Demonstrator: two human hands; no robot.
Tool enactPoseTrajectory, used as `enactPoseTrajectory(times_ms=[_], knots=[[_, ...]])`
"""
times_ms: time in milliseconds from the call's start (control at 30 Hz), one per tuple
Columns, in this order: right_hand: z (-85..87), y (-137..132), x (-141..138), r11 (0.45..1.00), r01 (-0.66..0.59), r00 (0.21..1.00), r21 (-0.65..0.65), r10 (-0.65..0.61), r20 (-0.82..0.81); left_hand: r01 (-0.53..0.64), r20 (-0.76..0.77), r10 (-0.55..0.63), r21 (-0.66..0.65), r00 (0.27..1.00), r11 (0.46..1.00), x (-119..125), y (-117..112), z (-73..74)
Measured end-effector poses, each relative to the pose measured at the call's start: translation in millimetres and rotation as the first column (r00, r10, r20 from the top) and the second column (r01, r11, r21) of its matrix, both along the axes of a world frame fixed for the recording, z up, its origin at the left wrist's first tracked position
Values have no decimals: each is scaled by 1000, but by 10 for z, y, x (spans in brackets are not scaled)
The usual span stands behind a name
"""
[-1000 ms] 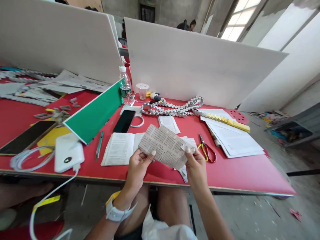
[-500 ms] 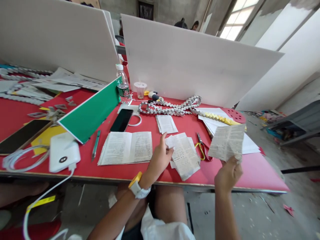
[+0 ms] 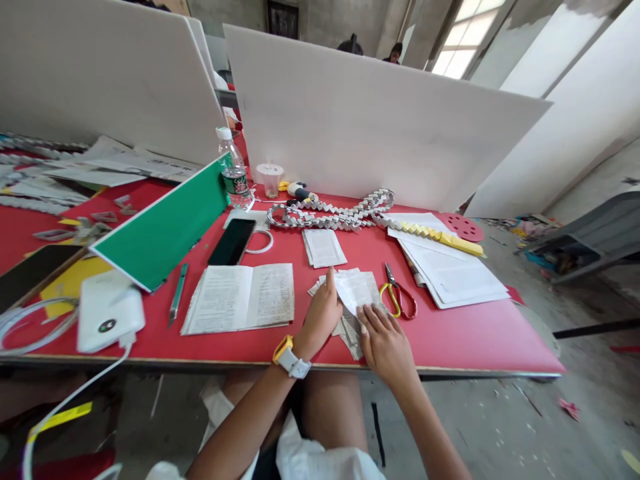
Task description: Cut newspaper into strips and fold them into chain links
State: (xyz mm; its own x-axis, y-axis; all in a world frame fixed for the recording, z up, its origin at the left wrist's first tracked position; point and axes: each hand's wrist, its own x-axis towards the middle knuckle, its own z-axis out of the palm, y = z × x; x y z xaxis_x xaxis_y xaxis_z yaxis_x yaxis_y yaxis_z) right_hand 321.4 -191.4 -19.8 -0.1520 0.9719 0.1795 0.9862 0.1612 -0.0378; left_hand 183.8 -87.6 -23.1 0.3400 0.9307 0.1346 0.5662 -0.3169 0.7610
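Both hands rest on a small pile of printed paper sheets [image 3: 357, 293] near the front edge of the red table [image 3: 465, 333]. My left hand [image 3: 323, 313], with a white and yellow watch on its wrist, pinches the pile's left side with the thumb raised. My right hand [image 3: 383, 337] lies flat on the pile's lower right part, fingers stretched out. Yellow-handled scissors [image 3: 397, 297] lie just right of the pile. An open booklet [image 3: 240, 303] lies to its left.
A folded paper chain [image 3: 330, 213], another small sheet [image 3: 324, 247], white sheets with a yellow folded strip [image 3: 445, 237], a phone [image 3: 233, 241], pen [image 3: 177, 301], green board [image 3: 160, 230], bottle [image 3: 231, 170], cup [image 3: 270, 180] and power bank [image 3: 107, 317] lie about. White partitions [image 3: 375, 120] stand behind.
My right hand brought the printed sheet it held up at the right back down onto the pile and now lies flat on it. My left hand stayed on the pile.
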Motion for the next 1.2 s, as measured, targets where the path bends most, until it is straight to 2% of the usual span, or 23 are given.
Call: enactPoseTrajectory(times_ms=[100,233,367,433,533,633,700,800,900,967,1033,1133,1200], knots=[[-51,-76,-12,999,43,999,8,-43,30,-23,-79,27,57,997,998,3,-80,31],[-160,-123,-120,990,138,989,20,-139,58,-30,-298,100,228,949,973,-85,-344,47],[-236,-148,-226,972,233,970,20,-234,66,101,-460,47,294,887,950,-208,-579,10],[-253,-182,-253,963,268,961,19,-269,63,155,-503,18,299,864,941,-240,-625,-18],[-223,-259,-226,951,309,950,3,-309,53,171,-526,17,306,850,936,-258,-634,-47],[-99,-266,-90,950,312,950,-2,-312,13,164,-530,37,327,847,931,-279,-640,-41],[18,-159,37,970,243,970,12,-242,-28,155,-529,48,333,847,930,-300,-659,-27],[174,173,190,994,105,990,-28,-107,-93,110,-508,83,339,857,934,-323,-704,-28],[240,536,230,986,102,983,-133,-121,-141,0,-452,175,360,875,933,-333,-742,-71],[238,700,209,983,72,970,-166,-108,-218,-42,-409,195,354,892,934,-336,-749,-97],[216,791,188,985,23,931,-173,-84,-354,-36,-365,155,313,918,949,-338,-737,-98],[172,849,207,986,-54,811,-156,-48,-584,-15,-253,67,199,965,980,-342,-706,-54],[142,865,249,990,-24,729,-142,-80,-680,-22,-120,36,115,992,993,-349,-708,-20]])
